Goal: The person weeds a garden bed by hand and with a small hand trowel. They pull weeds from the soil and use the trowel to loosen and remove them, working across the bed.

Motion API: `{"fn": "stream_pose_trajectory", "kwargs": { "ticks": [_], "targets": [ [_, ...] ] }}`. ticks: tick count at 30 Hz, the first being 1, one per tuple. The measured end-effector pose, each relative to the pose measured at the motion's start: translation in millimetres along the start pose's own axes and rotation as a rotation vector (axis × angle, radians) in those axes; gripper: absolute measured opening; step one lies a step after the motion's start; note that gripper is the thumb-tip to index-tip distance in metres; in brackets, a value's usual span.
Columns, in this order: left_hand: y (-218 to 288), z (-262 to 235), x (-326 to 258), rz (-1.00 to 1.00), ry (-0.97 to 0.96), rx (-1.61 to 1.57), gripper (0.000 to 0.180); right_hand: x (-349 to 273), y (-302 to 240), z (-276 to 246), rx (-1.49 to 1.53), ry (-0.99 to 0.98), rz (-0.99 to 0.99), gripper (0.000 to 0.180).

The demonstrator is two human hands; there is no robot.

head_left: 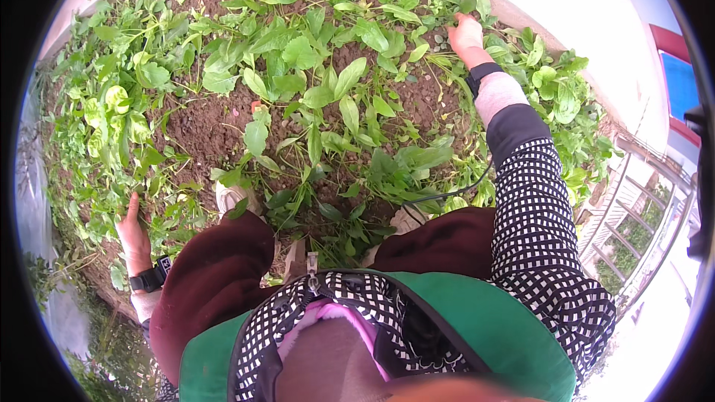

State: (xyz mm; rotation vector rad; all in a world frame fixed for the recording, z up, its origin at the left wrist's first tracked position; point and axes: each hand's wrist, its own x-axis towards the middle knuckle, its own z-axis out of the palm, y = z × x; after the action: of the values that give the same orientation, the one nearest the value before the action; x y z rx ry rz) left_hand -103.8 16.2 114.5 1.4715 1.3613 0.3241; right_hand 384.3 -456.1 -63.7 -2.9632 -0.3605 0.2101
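Note:
My right hand [467, 36] reaches to the far right of the bed. Its fingers are curled down among low green plants beside a broad leaf [479, 4], and what they pinch is hidden. At the left, beside my knee, my left hand [132, 237] is low among small leafy greens [167, 212]. Its thumb points up, while its other fingers are lost behind the hand and foliage. Between the hands, broad-leaved green plants [302, 52] grow from brown soil [201, 130], several of them leaning or lying flat.
A pale concrete edge [514, 16] borders the bed at the far side and right. My shoes [237, 197] stand among the plants. A thin black cord [454, 192] crosses near my right knee. Metal railings [633, 208] rise at the right; pale sheeting [56, 283] lies along the left.

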Motion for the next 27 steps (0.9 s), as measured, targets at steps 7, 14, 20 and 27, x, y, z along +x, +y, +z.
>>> {"fn": "stream_pose_trajectory", "kwargs": {
  "ticks": [7, 14, 20, 27],
  "targets": [
    [-20.4, -17.2, 10.7, 0.083, -0.021, 0.155, 0.020, 7.3, 11.5, -2.7, 0.475, -0.106, 0.123, 0.042],
    [-19.1, -22.2, 10.1, 0.082, -0.023, 0.235, 0.022, 4.0, 12.6, -20.8, 0.400, -0.189, 0.129, 0.051],
    [-0.6, 1.9, -4.7, 0.002, 0.059, 0.064, 0.021, 1.2, -15.9, -7.6, 0.105, -0.135, 0.192, 0.063],
    [-13.4, -12.9, 0.8, 0.076, 0.026, 0.193, 0.022, 6.5, -11.6, 12.9, 0.075, 0.048, 0.151, 0.042]
  ]
}}
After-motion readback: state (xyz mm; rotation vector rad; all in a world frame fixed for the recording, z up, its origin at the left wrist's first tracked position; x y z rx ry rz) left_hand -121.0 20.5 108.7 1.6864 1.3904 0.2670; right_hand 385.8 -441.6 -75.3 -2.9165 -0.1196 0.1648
